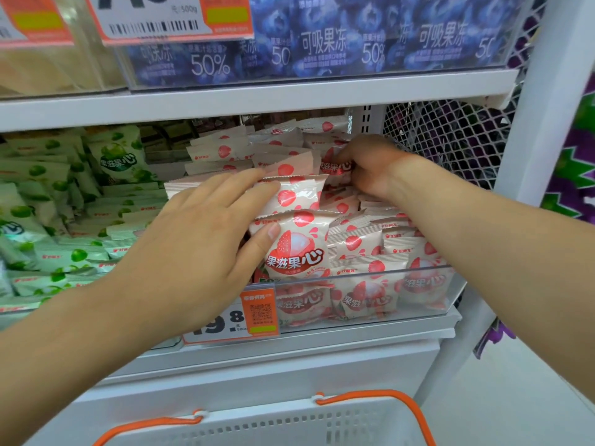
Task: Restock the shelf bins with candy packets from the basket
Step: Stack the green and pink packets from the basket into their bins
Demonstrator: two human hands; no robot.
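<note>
A clear shelf bin (428,312) holds a heap of pink-and-white strawberry candy packets (360,243). My left hand (206,233) lies on the left of the heap with fingers straight, its thumb pressing an upright packet (296,252) at the front. My right hand (367,167) reaches deep into the back of the bin and its curled fingers grip a pink packet (336,165). A white basket (289,426) with orange handles sits below, at the bottom edge; its inside is out of view.
A neighbouring bin of green candy packets (58,220) stands to the left. Blue jelly pouches (322,43) fill the shelf above. A white mesh side panel (450,136) and shelf post (544,101) close the right. A price tag (238,317) hangs on the bin front.
</note>
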